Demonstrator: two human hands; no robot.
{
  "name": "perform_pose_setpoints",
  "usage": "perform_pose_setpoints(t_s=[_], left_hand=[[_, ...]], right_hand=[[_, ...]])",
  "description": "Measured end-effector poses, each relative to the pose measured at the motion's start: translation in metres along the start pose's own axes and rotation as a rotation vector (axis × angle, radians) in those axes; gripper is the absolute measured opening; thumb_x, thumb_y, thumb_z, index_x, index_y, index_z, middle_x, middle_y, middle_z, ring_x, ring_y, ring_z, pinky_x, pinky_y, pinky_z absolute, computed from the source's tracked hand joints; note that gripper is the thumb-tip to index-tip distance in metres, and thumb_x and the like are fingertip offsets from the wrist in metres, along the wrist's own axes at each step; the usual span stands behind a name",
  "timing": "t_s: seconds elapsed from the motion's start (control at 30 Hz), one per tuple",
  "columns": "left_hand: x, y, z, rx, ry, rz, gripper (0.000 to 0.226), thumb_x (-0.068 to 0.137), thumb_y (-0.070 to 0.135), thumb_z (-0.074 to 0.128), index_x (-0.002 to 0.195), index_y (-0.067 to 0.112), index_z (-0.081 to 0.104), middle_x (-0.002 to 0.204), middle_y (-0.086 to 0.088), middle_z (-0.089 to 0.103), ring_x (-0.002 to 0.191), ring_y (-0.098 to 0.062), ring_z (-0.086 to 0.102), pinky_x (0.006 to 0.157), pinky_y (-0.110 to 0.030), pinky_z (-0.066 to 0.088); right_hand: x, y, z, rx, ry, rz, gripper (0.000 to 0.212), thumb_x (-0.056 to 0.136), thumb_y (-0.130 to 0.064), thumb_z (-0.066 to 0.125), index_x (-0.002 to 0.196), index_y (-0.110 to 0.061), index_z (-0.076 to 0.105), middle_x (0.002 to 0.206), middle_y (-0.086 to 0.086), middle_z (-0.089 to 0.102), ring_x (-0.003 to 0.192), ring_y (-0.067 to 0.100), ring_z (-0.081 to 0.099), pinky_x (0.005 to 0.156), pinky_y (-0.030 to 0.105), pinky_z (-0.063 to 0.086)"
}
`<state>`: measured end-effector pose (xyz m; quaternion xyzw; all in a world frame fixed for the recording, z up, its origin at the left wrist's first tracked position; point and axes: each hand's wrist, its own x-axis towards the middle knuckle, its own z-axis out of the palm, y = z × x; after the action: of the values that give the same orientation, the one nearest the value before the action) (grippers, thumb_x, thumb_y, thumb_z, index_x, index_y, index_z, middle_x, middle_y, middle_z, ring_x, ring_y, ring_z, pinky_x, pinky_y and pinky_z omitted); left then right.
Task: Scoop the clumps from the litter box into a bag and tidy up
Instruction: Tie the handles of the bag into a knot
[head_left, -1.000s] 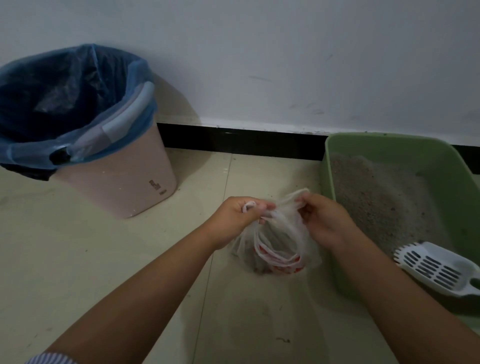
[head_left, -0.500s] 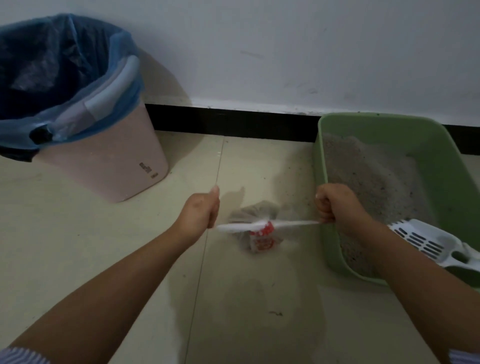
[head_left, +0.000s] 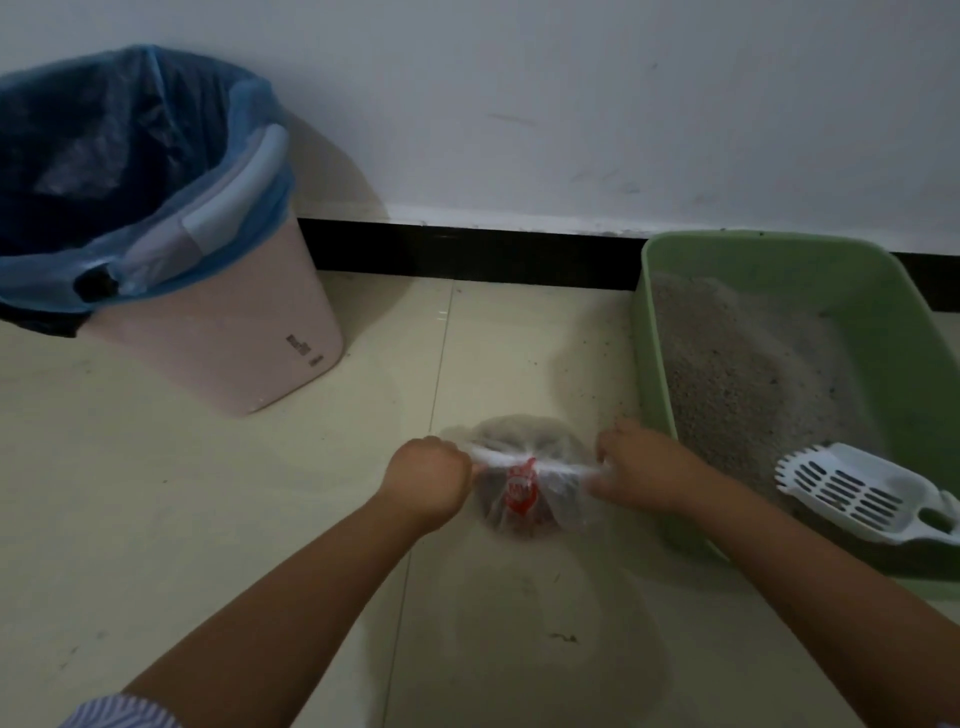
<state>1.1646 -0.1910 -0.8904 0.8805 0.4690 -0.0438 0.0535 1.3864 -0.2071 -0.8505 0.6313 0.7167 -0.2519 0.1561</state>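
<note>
A small clear plastic bag (head_left: 524, 491) with red print sits on the tiled floor, bulging with dark clumps. My left hand (head_left: 428, 475) grips the bag's left handle in a fist. On the other side my right hand (head_left: 636, 467) grips the right handle, and the handles stretch across the bag's top between my hands. The green litter box (head_left: 883, 322) stands at the right, holding grey litter. A white slotted scoop (head_left: 862, 493) lies in its near end with the handle over the rim.
A pink waste bin (head_left: 223, 332) lined with a blue bag stands at the left against the white wall. A black skirting strip (head_left: 467, 249) runs along the wall's foot. Scattered litter grains lie on the floor beside the box.
My hands pulled the handles wide apart and taut, then came closer together over the bag. The bag sank lower and now rests on the floor.
</note>
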Motion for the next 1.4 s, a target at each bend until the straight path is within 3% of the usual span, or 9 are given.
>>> perform_pose_setpoints(t_s=[0.13, 0.33, 0.57, 0.7, 0.9, 1.13, 1.23, 1.33, 1.4], left_hand=[[0.018, 0.011, 0.007, -0.054, -0.221, -0.266, 0.056, 0.099, 0.052, 0.019, 0.122, 0.02, 0.059, 0.119, -0.008, 0.062, 0.112, -0.023, 0.054, 0.097, -0.036, 0.035], [0.041, 0.022, 0.007, -0.86, -0.032, -0.677, 0.05, 0.102, 0.031, 0.032, 0.106, -0.008, 0.064, 0.106, -0.023, 0.064, 0.101, -0.034, 0.059, 0.088, -0.035, 0.045], [0.04, 0.043, -0.021, -1.618, 0.15, -0.575, 0.042, 0.102, 0.019, 0.034, 0.066, 0.015, 0.053, 0.071, -0.005, 0.056, 0.072, -0.019, 0.053, 0.073, -0.03, 0.043], [0.038, 0.048, -0.026, -1.247, -0.018, -0.335, 0.037, 0.103, 0.024, 0.03, 0.07, 0.016, 0.043, 0.066, 0.001, 0.045, 0.06, -0.01, 0.042, 0.057, -0.022, 0.035], [0.048, 0.062, -0.031, -0.599, -0.413, -0.052, 0.022, 0.094, 0.026, 0.046, 0.108, 0.01, 0.043, 0.098, -0.01, 0.052, 0.083, -0.021, 0.047, 0.066, -0.028, 0.033], [0.051, 0.078, -0.03, -0.37, -0.32, -0.174, 0.053, 0.093, 0.055, 0.04, 0.102, 0.008, 0.064, 0.104, -0.011, 0.066, 0.098, -0.027, 0.06, 0.076, -0.03, 0.044], [0.054, 0.075, -0.036, -0.609, -0.234, -0.318, 0.05, 0.1, 0.04, 0.036, 0.101, 0.0, 0.066, 0.105, -0.018, 0.066, 0.1, -0.032, 0.06, 0.08, -0.031, 0.045], [0.055, 0.066, -0.043, -0.897, -0.23, -0.344, 0.044, 0.1, 0.033, 0.04, 0.094, -0.002, 0.067, 0.089, -0.017, 0.065, 0.083, -0.029, 0.061, 0.071, -0.028, 0.046], [0.054, 0.058, -0.045, -1.021, -0.27, -0.339, 0.043, 0.1, 0.031, 0.041, 0.074, 0.006, 0.064, 0.067, -0.006, 0.06, 0.061, -0.015, 0.055, 0.058, -0.021, 0.042]], right_hand=[[-0.001, 0.003, -0.001, -0.164, -0.114, -0.013, 0.028, 0.091, -0.025, 0.047, 0.1, -0.005, 0.063, 0.093, 0.011, 0.058, 0.079, 0.018, 0.048, 0.069, 0.025, 0.038], [-0.005, 0.002, -0.016, -0.281, -0.149, -0.089, 0.024, 0.096, -0.025, 0.038, 0.084, -0.019, 0.058, 0.087, 0.0, 0.057, 0.094, 0.017, 0.052, 0.083, 0.029, 0.033], [-0.021, 0.039, -0.058, 0.27, -0.186, -0.08, 0.021, 0.094, -0.004, 0.041, 0.078, -0.003, 0.055, 0.072, 0.016, 0.058, 0.059, 0.016, 0.048, 0.057, 0.023, 0.039], [-0.027, 0.065, -0.062, 0.879, -0.096, -0.054, 0.029, 0.097, -0.004, 0.037, 0.079, -0.004, 0.06, 0.053, 0.002, 0.051, 0.041, 0.007, 0.048, 0.049, 0.02, 0.038], [-0.019, 0.061, -0.046, 1.335, -0.033, -0.039, 0.031, 0.097, 0.002, 0.031, 0.073, -0.003, 0.051, 0.042, -0.003, 0.051, 0.037, 0.01, 0.049, 0.041, 0.017, 0.042], [-0.008, 0.054, -0.036, 1.761, 0.081, -0.044, 0.02, 0.095, 0.001, 0.035, 0.092, -0.005, 0.054, 0.061, 0.002, 0.068, 0.059, 0.013, 0.067, 0.061, 0.025, 0.056], [-0.002, 0.051, -0.023, 1.546, 0.128, -0.002, 0.039, 0.091, 0.006, 0.043, 0.129, -0.002, 0.041, 0.097, 0.006, 0.063, 0.093, 0.02, 0.061, 0.084, 0.031, 0.049], [-0.004, 0.044, -0.018, 0.8, 0.055, -0.128, 0.067, 0.087, -0.004, 0.058, 0.144, -0.013, 0.024, 0.132, 0.006, 0.049, 0.122, 0.017, 0.046, 0.1, 0.026, 0.037], [-0.004, 0.033, -0.016, 0.352, 0.001, -0.174, 0.072, 0.086, -0.016, 0.061, 0.146, -0.021, 0.021, 0.132, 0.007, 0.046, 0.123, 0.021, 0.045, 0.098, 0.027, 0.037]])
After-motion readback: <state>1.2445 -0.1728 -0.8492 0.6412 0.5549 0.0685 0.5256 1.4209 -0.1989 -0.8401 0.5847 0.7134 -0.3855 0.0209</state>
